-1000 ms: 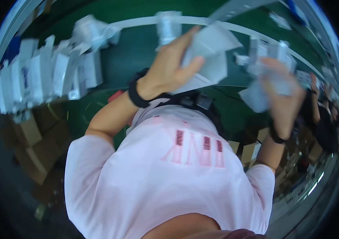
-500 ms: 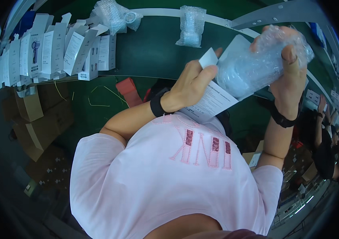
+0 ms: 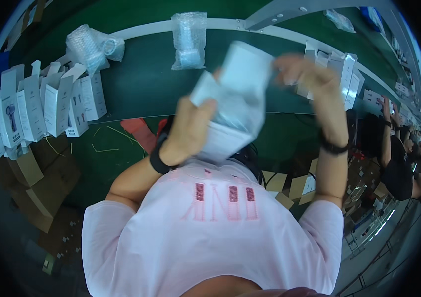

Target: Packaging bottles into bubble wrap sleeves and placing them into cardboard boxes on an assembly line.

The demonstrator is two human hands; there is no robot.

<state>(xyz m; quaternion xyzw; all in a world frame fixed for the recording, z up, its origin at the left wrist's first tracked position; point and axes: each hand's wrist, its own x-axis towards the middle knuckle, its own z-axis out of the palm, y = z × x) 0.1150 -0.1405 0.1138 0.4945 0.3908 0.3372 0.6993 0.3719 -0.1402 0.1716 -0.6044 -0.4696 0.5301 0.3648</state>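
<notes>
In front of my chest my left hand (image 3: 186, 129) grips a small white carton (image 3: 224, 142), its fingers and thumb wrapped round the left side. The carton's top stands open with its flaps raised. Inside the opening sits a bubble-wrapped item (image 3: 236, 115), mostly below the rim. My right hand (image 3: 312, 79) is just right of the raised flap, smeared by motion, so its fingers cannot be read. Whether it touches the flap is unclear.
Open white cartons (image 3: 32, 109) line the green bench's left side. Bubble-wrapped items (image 3: 188, 42) lie farther back, with another bundle (image 3: 89, 48) beside the cartons. More white cartons (image 3: 337, 69) stand at right. Brown cardboard boxes (image 3: 34, 183) are below. Another person (image 3: 399, 166) is at far right.
The bubble-wrapped item has gone down into the carton, and my right hand has let go of it. The view has shifted, bringing cartons at the right into sight.
</notes>
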